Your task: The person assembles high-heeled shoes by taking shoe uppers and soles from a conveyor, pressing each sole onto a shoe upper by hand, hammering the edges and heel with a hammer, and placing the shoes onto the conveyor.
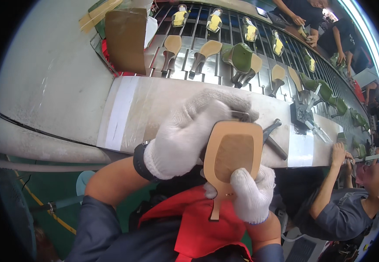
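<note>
A tan shoe sole (235,157) with a darker brown oval patch and a narrow tail pointing toward me is held up over the near edge of the bench. My right hand (252,194), in a white knit glove, grips its lower right side, thumb pressed on the face. Beside the wide end, my left hand (185,135), also gloved, has its fingers curled. A thin bit of metal (241,115) shows by those fingertips; the rest of what they hold is hidden. Just right of the sole, a metal hand tool (276,148) lies on the bench.
Beyond the bench (154,100), a slatted conveyor carries heeled soles (204,54), green shoes (239,59) and yellow-filled shoe parts (214,20). A dark block (301,115) with tools stands right. A brown board (126,41) rises left. A co-worker (346,201) sits at right; others work across the conveyor.
</note>
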`<action>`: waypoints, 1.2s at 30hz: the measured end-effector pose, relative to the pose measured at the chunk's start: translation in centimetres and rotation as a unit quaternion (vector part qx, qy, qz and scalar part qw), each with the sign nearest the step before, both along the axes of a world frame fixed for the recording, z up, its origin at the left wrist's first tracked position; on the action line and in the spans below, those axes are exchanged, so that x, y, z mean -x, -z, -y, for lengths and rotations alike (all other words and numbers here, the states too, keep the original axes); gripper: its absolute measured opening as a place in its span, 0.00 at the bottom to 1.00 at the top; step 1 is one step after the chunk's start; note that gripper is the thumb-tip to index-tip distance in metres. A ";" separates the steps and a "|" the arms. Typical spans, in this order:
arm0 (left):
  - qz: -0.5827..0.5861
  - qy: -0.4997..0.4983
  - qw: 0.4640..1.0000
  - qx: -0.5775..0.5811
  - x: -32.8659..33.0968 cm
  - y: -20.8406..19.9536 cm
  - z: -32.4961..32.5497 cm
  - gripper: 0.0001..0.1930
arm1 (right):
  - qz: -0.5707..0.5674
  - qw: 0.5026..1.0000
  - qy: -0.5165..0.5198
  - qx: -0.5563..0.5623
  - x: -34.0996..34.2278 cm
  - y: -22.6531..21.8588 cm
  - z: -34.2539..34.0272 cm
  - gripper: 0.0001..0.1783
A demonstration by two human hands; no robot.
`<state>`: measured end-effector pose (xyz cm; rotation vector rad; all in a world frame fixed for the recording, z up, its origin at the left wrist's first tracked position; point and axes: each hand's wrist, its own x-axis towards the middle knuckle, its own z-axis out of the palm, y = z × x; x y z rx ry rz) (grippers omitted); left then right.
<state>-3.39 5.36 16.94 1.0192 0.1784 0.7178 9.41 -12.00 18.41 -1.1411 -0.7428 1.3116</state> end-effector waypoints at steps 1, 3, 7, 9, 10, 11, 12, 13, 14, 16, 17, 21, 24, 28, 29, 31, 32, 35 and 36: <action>0.014 0.060 0.987 0.149 0.1 -0.4 -0.1 0.25 | 0.040 0.999 0.002 -0.008 -0.1 0.0 -0.2 0.21; 0.015 0.052 0.988 0.146 0.9 -0.9 1.0 0.34 | 0.038 0.999 0.001 -0.003 -0.2 0.2 0.1 0.20; -0.015 0.039 0.996 -0.081 0.8 -0.4 1.3 0.40 | 0.113 0.993 -0.008 0.026 -0.4 -1.2 -0.1 0.18; 0.002 0.053 0.992 -0.115 0.7 -0.3 1.2 0.39 | 0.104 0.994 -0.001 0.021 -0.2 -0.5 0.2 0.18; 0.001 0.053 0.992 -0.114 0.7 -0.3 1.3 0.39 | 0.096 0.995 0.005 0.015 -0.2 -0.3 0.3 0.18; 0.003 0.056 0.991 -0.118 0.7 -0.2 1.3 0.39 | 0.096 0.995 0.004 0.015 -0.3 -0.4 0.3 0.18; 0.005 0.060 0.991 -0.122 0.7 -0.1 1.3 0.39 | 0.098 0.995 0.001 0.018 -0.4 -0.6 0.2 0.18; 0.003 0.059 0.991 -0.121 0.8 0.0 1.2 0.39 | 0.100 0.995 -0.002 0.021 -0.4 -0.7 0.1 0.18; 0.002 0.062 0.987 -0.146 0.8 0.1 1.0 0.40 | 0.099 0.995 -0.002 0.021 -0.5 -0.5 0.3 0.18; -0.001 0.065 0.983 -0.170 0.8 0.1 1.0 0.40 | 0.062 0.998 0.001 0.033 -0.5 0.0 0.6 0.18; -0.006 0.066 0.983 -0.171 0.8 0.0 1.0 0.40 | 0.062 0.998 0.003 0.033 -0.5 0.0 0.7 0.18; -0.014 0.077 0.982 -0.173 0.8 -0.2 1.1 0.42 | 0.039 0.998 0.005 0.043 -0.6 0.1 0.9 0.19; -0.026 0.074 0.981 -0.176 0.9 -0.4 1.2 0.42 | 0.032 0.998 0.002 0.051 -0.6 0.1 0.9 0.19; -0.020 0.072 0.981 -0.177 0.7 -0.1 1.2 0.42 | 0.040 0.997 -0.006 0.061 -0.7 -0.1 0.9 0.20; -0.008 0.075 0.982 -0.170 0.7 0.0 1.2 0.42 | 0.040 0.997 -0.007 0.060 -0.8 0.0 0.9 0.20; 0.003 0.077 0.983 -0.164 0.8 0.0 1.3 0.42 | 0.024 0.999 -0.016 0.042 -0.9 0.3 1.0 0.20; 0.005 0.080 0.983 -0.165 0.8 0.0 1.3 0.42 | 0.024 0.999 -0.016 0.041 -0.9 0.5 1.0 0.20; 0.009 0.077 0.981 -0.177 0.7 0.2 1.3 0.42 | 0.061 0.998 -0.014 0.027 -1.0 0.8 1.1 0.20; 0.011 0.072 0.979 -0.188 0.7 0.3 1.3 0.42 | 0.057 0.998 -0.015 0.034 -1.0 0.7 1.2 0.20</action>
